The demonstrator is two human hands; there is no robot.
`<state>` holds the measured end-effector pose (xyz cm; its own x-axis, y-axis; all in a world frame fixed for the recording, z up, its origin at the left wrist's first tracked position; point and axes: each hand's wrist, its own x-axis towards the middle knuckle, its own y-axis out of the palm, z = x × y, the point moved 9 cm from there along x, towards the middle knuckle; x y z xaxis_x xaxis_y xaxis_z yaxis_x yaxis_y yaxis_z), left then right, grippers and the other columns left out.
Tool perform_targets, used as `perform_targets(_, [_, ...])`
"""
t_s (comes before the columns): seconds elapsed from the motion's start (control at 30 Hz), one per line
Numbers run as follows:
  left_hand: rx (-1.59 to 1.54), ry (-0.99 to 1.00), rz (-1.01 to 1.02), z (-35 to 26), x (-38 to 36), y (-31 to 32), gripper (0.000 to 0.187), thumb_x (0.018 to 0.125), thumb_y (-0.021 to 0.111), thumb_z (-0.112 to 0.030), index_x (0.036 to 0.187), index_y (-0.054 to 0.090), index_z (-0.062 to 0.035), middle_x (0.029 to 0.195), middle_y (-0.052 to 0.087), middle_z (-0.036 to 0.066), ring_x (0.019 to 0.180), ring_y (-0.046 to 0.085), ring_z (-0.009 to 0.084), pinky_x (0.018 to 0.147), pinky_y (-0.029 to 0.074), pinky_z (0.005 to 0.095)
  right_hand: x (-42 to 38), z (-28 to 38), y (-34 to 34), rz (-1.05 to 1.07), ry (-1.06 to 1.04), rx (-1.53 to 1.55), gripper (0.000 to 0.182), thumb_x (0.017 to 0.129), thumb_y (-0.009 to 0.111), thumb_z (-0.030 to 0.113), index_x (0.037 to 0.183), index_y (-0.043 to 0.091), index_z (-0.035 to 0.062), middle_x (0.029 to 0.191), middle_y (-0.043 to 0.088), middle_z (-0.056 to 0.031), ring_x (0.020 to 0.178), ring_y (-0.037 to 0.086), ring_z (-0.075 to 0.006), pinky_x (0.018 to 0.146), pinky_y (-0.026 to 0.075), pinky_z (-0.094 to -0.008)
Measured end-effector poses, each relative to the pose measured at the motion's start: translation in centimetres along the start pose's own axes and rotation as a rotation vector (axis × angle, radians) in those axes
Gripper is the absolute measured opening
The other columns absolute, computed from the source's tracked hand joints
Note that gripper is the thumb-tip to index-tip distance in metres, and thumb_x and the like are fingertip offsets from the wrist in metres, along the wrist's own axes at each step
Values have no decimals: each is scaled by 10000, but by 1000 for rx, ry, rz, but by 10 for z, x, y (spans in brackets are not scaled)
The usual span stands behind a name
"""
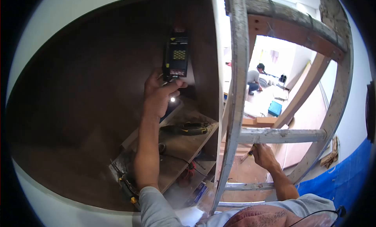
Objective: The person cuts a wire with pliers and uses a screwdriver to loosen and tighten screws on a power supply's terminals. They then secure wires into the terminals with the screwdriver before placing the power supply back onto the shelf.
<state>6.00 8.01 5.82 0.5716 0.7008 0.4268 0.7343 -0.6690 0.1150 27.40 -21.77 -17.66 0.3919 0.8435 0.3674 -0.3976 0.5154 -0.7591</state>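
In the dark cabinet, a black power supply box (180,52) with yellow markings stands upright against the back panel. My left hand (158,91) is closed at its lower end, thumb and fingers right at the terminals. Just below those fingers glows a small bright light (172,99). My right hand (266,156) is closed around a slim tool that looks like a screwdriver (250,153), just under a ladder rung (282,136); its fingers partly hide the handle.
Black-and-yellow pliers (192,129) lie on the wooden shelf (178,164), with another yellow-handled tool (129,191) at lower left. A metal ladder (237,70) stands close on the right. Beyond it, a person (254,80) crouches near a blue box (275,108).
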Motion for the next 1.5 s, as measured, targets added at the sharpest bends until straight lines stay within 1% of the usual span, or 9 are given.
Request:
perform_targets(0.33, [-9, 109, 27, -1, 7, -5, 468, 800, 742, 60, 1219, 538, 23, 1098, 707, 159, 929, 750, 266, 739, 553, 299, 0, -5, 22, 79, 5, -14, 186, 943, 548, 71, 1109, 530, -10, 905, 663, -266, 894, 635, -486, 778, 489, -571])
perform_targets(0.7, [3, 14, 49, 5, 12, -15, 453, 804, 806, -18, 1196, 580, -41, 1026, 719, 87, 905, 748, 216, 716, 566, 284, -10, 19, -2, 23, -201, 125, 321, 918, 573, -4, 1234, 530, 28, 1081, 633, -227, 973, 650, -428, 835, 517, -507])
perform_targets(0.97, [-52, -33, 85, 15, 14, -5, 368, 849, 771, -19, 1183, 614, -29, 1028, 720, 106, 924, 741, 228, 706, 565, 283, -45, 104, -101, 94, -344, 334, 445, 652, 464, -84, 1039, 640, 49, 1015, 620, -169, 926, 682, -342, 791, 568, -425])
perform_targets(1.03, [-114, -33, 121, 18, 16, -7, 404, 823, 773, -14, 1194, 613, -29, 1045, 734, 104, 919, 749, 242, 744, 565, 304, -54, 124, -128, 33, -430, 439, 419, 606, 430, -60, 942, 666, 27, 978, 625, -175, 795, 690, -276, 703, 577, -350])
perform_targets(1.13, [-191, -28, 190, 19, 18, -9, 405, 824, 772, -4, 1194, 606, -14, 1049, 733, 126, 936, 747, 245, 715, 566, 279, -64, 166, -180, 33, -554, 588, 173, 882, 505, 76, 893, 666, 11, 891, 621, -137, 665, 662, -246, 599, 553, -339])
perform_targets(1.23, [-164, -30, 119, 13, 14, -12, 401, 825, 762, 21, 1190, 597, 8, 1043, 727, 147, 952, 746, 256, 694, 570, 259, -51, 192, -240, -44, -713, 597, 453, 1046, 531, 424, 899, 672, 19, 807, 621, -114, 570, 608, -193, 510, 497, -329])
perform_targets(1.3, [-172, -32, 109, 10, 13, -11, 405, 824, 752, 47, 1189, 578, 37, 1041, 719, 166, 957, 746, 267, 700, 579, 261, -18, 208, -259, -17, -413, 439, 429, 1045, 514, 341, 790, 609, 9, 680, 580, -84, 508, 569, -152, 463, 477, -308])
perform_targets(1.43, [-150, -9, 75, 3, 13, -12, 406, 825, 743, 66, 1188, 562, 51, 1041, 715, 177, 950, 747, 275, 717, 583, 271, 69, 217, -242, 110, -357, -331, 289, 1035, 532, 220, 937, 629, -34, 733, 624, -89, 596, 635, -211, 622, 540, -350])
perform_targets(1.5, [-130, 0, 56, 6, 15, -15, 408, 823, 744, 69, 1186, 560, 53, 1042, 714, 182, 949, 747, 276, 725, 584, 278, 106, 202, -208, 292, -172, -304, 267, 1026, 536, 203, 1065, 659, -31, 813, 690, -145, 743, 693, -271, 725, 560, -403])
